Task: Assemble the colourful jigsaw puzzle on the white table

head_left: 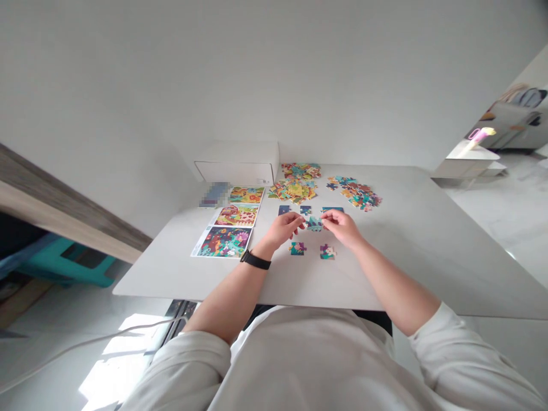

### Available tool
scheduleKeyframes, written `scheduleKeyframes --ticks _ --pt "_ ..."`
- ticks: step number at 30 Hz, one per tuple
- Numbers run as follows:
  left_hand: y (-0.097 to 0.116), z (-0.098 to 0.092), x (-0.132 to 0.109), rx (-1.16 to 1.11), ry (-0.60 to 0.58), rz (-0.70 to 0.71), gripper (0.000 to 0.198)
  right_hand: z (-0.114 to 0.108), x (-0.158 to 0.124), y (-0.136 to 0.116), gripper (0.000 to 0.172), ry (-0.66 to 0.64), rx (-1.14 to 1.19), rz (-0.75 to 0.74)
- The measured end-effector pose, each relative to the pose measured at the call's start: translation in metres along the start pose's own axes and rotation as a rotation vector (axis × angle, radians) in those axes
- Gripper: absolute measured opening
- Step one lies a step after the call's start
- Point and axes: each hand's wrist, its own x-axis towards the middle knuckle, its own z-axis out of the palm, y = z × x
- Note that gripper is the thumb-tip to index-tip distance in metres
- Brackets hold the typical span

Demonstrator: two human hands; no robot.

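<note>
Both my hands meet over a teal puzzle piece (314, 224) near the middle of the white table (428, 245). My left hand (283, 226), with a black watch on its wrist, pinches the piece's left side. From the right, my right hand (341, 225) pinches the same piece. Loose pieces lie close by: three dark blue ones (305, 210) just beyond the hands, and two colourful ones (297, 248) (327, 252) nearer to me.
Two heaps of puzzle pieces (295, 188) (357, 194) lie further back. Three picture cards (223, 241) lie in a row on the left. A white box (237, 162) stands at the far edge by the wall. Teal furniture (64, 262) is left of the table.
</note>
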Motion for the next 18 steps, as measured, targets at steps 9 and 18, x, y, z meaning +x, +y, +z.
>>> scheduleKeyframes --ticks 9,18 --pt "-0.0042 0.0052 0.0006 0.029 -0.047 -0.011 0.037 0.0037 -0.004 0.0057 0.035 0.006 -0.016 -0.018" --pt "-0.0097 0.0092 0.0015 0.008 -0.002 0.004 0.034 0.0036 -0.0082 0.0025 0.046 -0.009 0.032 -0.036"
